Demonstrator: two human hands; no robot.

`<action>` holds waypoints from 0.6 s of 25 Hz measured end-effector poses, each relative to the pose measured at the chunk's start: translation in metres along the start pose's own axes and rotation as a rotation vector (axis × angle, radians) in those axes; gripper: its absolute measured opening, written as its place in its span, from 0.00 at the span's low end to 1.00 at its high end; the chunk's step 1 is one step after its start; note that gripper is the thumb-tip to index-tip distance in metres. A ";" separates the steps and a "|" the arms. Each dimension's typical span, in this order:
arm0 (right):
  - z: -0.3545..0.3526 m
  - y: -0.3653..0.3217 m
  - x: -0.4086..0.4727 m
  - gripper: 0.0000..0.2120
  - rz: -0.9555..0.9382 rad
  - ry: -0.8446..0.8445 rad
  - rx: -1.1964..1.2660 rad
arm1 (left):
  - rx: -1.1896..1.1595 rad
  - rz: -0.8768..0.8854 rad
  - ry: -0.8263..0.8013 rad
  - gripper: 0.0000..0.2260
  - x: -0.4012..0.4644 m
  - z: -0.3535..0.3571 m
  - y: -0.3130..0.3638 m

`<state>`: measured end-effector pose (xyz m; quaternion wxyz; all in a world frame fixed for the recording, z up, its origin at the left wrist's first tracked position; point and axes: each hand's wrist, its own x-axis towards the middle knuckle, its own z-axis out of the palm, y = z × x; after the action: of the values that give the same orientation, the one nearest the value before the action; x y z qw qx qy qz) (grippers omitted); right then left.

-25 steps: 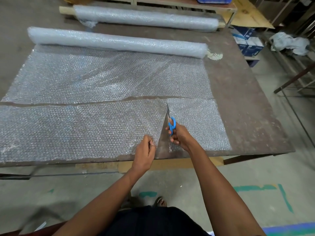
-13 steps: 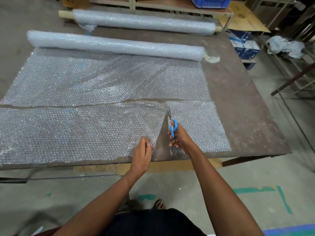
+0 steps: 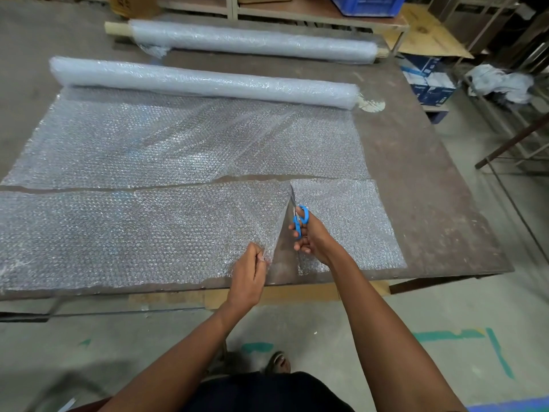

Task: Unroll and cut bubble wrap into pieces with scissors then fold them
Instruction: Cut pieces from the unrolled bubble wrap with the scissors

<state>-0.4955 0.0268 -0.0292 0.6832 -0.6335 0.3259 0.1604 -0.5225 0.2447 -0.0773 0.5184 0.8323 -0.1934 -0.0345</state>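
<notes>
Head view, looking down over a brown worktop (image 3: 430, 209), near to far. At 6 o'clock, two bare forearms reach forward. Left hand (image 3: 248, 276) pinches the near cut edge of a bubble wrap strip (image 3: 133, 233) and lifts it slightly. Just beside it, toward 5 o'clock, the right hand (image 3: 312, 237) grips blue-handled scissors (image 3: 298, 217), fingers through the loops. Their blades point to 12 o'clock, away from the person, long axis running near to far; the tips sit almost at the strip's far edge. The strip's own long axis runs 9 to 3 o'clock along the near worktop edge. Right of the cut lies a nearly freed piece (image 3: 347, 221).

Judged step: cross-cutting the strip into a piece, almost through. The next move seems to call for one last snip at the far edge, keeping the left side taut.

Beyond, an unrolled sheet (image 3: 184, 144) leads to its roll (image 3: 205, 81), lying 9 to 3. Farther, at 12 o'clock, a second roll (image 3: 252, 41) lies likewise
</notes>
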 end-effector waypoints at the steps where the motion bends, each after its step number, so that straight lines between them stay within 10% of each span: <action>1: 0.000 -0.001 0.003 0.31 -0.006 -0.006 -0.003 | 0.007 0.005 -0.003 0.09 0.000 0.000 0.000; 15: -0.003 -0.016 0.024 0.29 -0.067 0.038 -0.009 | 0.036 0.006 -0.010 0.07 0.001 0.000 0.000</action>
<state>-0.4688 0.0173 -0.0324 0.6790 -0.6500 0.3168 0.1268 -0.5219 0.2446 -0.0777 0.5026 0.8406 -0.1991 -0.0335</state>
